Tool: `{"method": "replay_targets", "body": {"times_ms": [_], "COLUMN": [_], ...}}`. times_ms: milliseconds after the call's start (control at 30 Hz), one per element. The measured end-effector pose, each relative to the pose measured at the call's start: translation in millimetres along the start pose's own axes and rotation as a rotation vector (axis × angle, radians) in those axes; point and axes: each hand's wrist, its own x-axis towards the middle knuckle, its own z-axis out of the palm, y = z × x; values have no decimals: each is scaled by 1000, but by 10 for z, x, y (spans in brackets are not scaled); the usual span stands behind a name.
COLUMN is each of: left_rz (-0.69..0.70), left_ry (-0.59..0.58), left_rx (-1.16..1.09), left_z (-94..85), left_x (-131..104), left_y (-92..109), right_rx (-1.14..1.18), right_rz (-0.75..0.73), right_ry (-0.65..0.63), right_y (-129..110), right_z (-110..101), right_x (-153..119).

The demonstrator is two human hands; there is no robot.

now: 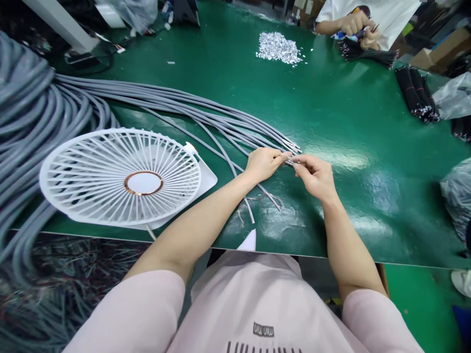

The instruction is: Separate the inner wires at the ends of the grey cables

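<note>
Green desk [221,54]: toward its front edge, left hand [262,164] and right hand [316,177] pinch a cable end [290,161]; light, steady tension should serve best.

A broad, glossy green worktop [213,54] fills most of the view, its surface wrinkled in places and catching pale patches of light towards the right. A thick grey post [66,24] rises by the far left corner. Cardboard boxes [452,46] sit past the far right corner. Below the near right edge lies bright green floor [415,301].
</note>
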Motion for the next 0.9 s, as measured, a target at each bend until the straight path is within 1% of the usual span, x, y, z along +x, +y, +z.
{"method": "replay_targets", "body": {"times_ms": [100,167,233,333,400,500,633,700,800,900], "left_rz": [3,19,69,142,133,67,-6,-32,-54,-38], "left_ry": [-4,15,92,250,292,257,133,94,82,77], "left_rx": [12,4,-23,-77,-133,-278,-469,-535,-612,-604], "left_z": [11,23,32,29,15,-12,-30,-25,-7,3], "left_x": [-1,0,-1,-15,-26,-29,-5,9,18,12], "left_y": [-16,-16,2,58,93,106,55,26,-8,-32], "right_rx": [14,37,62,111,155,194,194,210,244,221], "right_rz": [3,6,5,20,35,33,57,71,66,67], "right_ry": [-54,-67,-58,-41,-36,-38,6,9,-51,-138], "right_y": [-9,-31,-45,-30,-1,53,92,77,22,-19], "right_z": [-33,-29,-13,17,31,42,31,16,2,20], "right_x": [0,-3,-1,9,17,27,29,23,8,-2]}}
